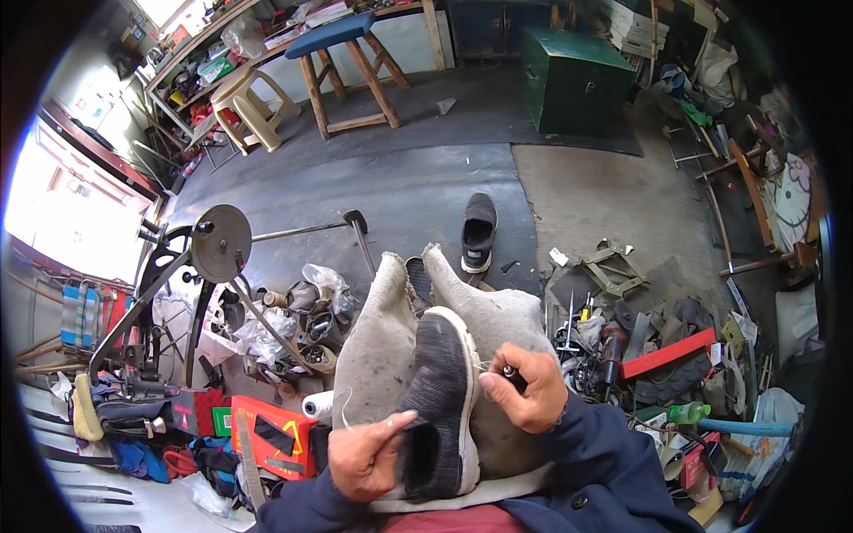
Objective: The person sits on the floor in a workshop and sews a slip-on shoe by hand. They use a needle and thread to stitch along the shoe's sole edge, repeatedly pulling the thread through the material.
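Left hand (366, 455) grips the shoe (435, 400) at its heel; right hand (526, 388) pinches an awl (510, 374) at the sole edge. Stitching looks underway, its extent unclear.

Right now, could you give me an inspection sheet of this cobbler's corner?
Surface: grey cloth over the lap, dark floor beyond.
Job's things: dark knit shoe on the lap; its mate on the floor.
Clutter: tools right, red box and thread spool left.
Fingers: left hand holds the shoe's opening; right hand grips a small tool at the sole edge.
Cables: nothing seen.
Surroundings: green chest, wooden stool, stitching machine.
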{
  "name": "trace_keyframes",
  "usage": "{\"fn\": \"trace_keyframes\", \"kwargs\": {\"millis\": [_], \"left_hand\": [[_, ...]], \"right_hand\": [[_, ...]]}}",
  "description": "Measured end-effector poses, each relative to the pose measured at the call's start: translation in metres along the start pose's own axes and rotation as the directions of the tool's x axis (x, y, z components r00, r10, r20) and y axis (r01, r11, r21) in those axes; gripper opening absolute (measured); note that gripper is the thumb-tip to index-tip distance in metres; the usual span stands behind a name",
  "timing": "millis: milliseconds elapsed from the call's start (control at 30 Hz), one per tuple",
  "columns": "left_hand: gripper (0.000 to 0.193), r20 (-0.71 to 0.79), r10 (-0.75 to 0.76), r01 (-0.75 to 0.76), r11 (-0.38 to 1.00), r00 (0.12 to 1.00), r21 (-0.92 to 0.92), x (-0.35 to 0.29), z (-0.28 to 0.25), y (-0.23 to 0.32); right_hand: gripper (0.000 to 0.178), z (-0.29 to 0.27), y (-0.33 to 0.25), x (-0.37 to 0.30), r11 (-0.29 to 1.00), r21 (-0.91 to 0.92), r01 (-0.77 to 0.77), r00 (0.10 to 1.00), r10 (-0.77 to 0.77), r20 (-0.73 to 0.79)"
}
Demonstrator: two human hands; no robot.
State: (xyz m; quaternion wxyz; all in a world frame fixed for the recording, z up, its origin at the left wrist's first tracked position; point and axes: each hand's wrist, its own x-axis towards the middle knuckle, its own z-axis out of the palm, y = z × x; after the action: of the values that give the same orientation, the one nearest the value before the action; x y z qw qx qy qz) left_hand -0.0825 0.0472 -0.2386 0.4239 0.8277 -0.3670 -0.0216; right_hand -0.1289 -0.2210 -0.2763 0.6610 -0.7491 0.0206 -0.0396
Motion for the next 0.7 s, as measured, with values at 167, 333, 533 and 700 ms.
{"fn": "trace_keyframes", "kwargs": {"millis": [167,333,533,700], "left_hand": [[0.035,-0.057,-0.169,0.177,0.960,0.984,0.218,-0.070,-0.021,-0.027],[0.011,0.008,-0.247,0.218,0.869,0.969,0.445,-0.114,-0.058,-0.051],[0.030,-0.351,-0.359,0.413,0.907,0.865,0.089,-0.083,-0.059,-0.050],[0.056,-0.417,-0.495,-0.234,0.390,0.763,-0.891,-0.043,-0.003,-0.029]], "right_hand": [[0.017,0.006,0.007,-0.006,0.959,-0.254,0.125,0.990,-0.138,-0.034],[0.019,0.012,0.014,-0.007,0.941,-0.290,0.177,0.982,-0.190,-0.017],[0.021,0.019,0.017,-0.010,0.904,-0.361,0.228,0.962,-0.267,-0.062],[0.022,0.024,0.018,-0.011,0.883,-0.410,0.228,0.955,-0.285,-0.084]]}}
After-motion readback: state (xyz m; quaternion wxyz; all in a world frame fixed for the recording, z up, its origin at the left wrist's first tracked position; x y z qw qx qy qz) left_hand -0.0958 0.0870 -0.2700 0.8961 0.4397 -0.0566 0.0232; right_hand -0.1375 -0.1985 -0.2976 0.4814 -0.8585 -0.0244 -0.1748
